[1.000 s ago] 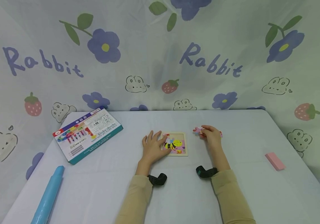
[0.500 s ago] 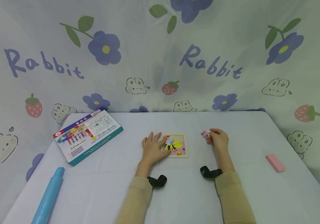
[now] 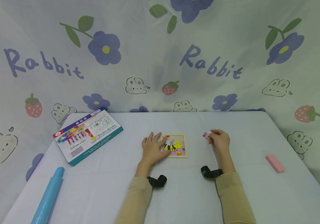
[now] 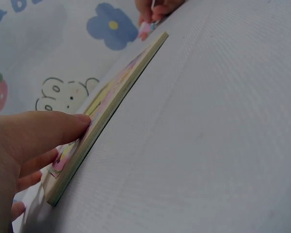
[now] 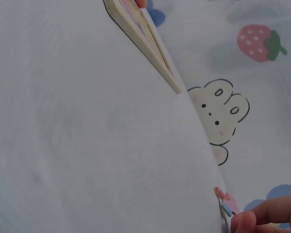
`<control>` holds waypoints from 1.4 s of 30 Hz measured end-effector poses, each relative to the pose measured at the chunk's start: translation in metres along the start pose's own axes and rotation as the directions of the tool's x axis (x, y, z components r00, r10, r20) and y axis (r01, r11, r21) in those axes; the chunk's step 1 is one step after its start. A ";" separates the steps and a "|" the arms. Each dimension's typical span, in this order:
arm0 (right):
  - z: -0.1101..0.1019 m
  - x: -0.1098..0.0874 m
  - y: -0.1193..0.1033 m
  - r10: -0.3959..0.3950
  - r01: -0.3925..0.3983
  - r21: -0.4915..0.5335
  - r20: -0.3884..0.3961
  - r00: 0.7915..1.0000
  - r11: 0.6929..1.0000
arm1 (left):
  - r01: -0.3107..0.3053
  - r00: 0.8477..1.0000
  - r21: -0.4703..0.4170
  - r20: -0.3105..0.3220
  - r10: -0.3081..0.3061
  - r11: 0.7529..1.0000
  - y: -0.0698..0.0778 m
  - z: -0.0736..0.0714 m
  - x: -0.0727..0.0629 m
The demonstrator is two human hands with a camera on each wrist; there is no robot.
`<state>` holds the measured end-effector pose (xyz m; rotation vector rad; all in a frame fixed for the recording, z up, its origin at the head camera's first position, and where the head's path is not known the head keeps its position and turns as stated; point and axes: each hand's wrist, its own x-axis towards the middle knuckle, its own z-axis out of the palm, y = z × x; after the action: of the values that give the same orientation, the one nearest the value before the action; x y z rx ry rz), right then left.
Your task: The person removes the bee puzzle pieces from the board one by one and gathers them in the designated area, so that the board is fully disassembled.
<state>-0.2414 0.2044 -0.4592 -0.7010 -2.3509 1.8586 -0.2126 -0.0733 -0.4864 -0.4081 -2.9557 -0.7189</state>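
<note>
A square wooden puzzle tray with a bee picture lies flat mid-table. Bare wood shows along its upper right part. My left hand rests over its left side with fingers spread. In the left wrist view, the thumb presses on the puzzle's face near the edge. To the right of the tray, my right hand pinches a small pink puzzle piece between thumb and fingertips. The right wrist view shows this piece tilted up at the fingertips, with red and blue marks. The palm hides part of it.
A flat toy box lies at the back left. A light-blue tube-shaped thing lies at the front left. A pink block sits near the right edge. A printed rabbit-and-flower cloth hangs behind the table.
My right hand has moved right, away from the tray, with the pink puzzle piece, and now stays almost still. The left hand has kept its place on the tray.
</note>
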 end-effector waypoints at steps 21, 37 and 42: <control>-0.001 -0.001 0.003 -0.035 0.035 -0.035 -0.002 0.999 0.999 | -0.001 1.000 -0.013 -0.002 0.001 1.000 0.000 -0.001 -0.002; 0.001 -0.004 -0.003 -0.091 0.090 -0.049 -0.010 0.996 0.995 | -0.002 1.000 0.002 -0.002 0.002 1.000 0.000 0.001 0.000; 0.009 -0.006 -0.007 -0.135 0.138 -0.062 0.041 0.990 0.989 | 0.007 1.000 -0.001 -0.009 -0.007 1.000 -0.001 0.001 0.000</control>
<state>-0.2411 0.1926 -0.4534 -0.5012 -2.4242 1.7612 -0.2132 -0.0735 -0.4880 -0.3944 -2.9496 -0.7213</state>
